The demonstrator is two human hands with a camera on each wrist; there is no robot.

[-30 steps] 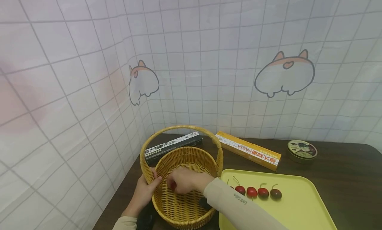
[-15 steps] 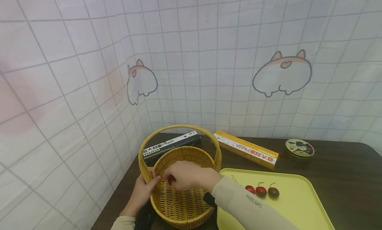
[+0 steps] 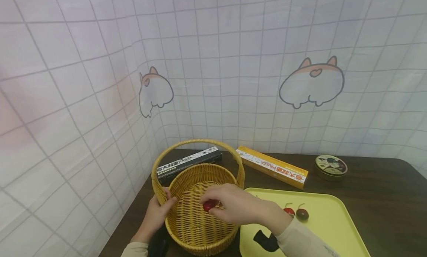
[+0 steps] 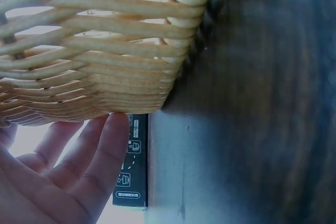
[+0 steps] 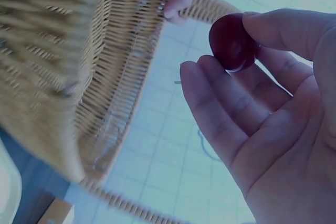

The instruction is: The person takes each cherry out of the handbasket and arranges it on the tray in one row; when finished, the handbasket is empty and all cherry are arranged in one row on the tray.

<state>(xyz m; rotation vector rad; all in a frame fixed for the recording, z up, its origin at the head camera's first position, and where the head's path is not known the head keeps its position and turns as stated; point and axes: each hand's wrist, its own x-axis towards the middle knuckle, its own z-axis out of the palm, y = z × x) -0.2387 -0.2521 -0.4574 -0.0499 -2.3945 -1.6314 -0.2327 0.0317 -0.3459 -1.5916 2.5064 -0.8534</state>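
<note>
A round yellow wicker basket (image 3: 197,234) with a tall arched handle stands in front of me. My left hand (image 3: 157,214) grips its left rim by the foot of the handle, thumb over the inside. From the left wrist view, fingers (image 4: 102,163) lie against the outer weave. Over the right part of the basket, my right hand (image 3: 235,205) holds a dark red cherry (image 3: 209,205). In the right wrist view the cherry (image 5: 232,42) sits between thumb and fingertips, with no stem in sight. The basket floor shows bare weave.
A yellow tray (image 3: 328,231) lies right of the basket; a red cherry (image 3: 288,211) and a darker cherry (image 3: 302,214) with stems show on it beside my sleeve. Behind are a black pasta box (image 3: 190,164), an orange pasta box (image 3: 271,167) and a round tin (image 3: 331,166).
My right hand has moved rightward from the basket's left inner side, carrying the cherry. Its sleeve now covers more of the tray's cherries. My left hand keeps its hold on the rim.
</note>
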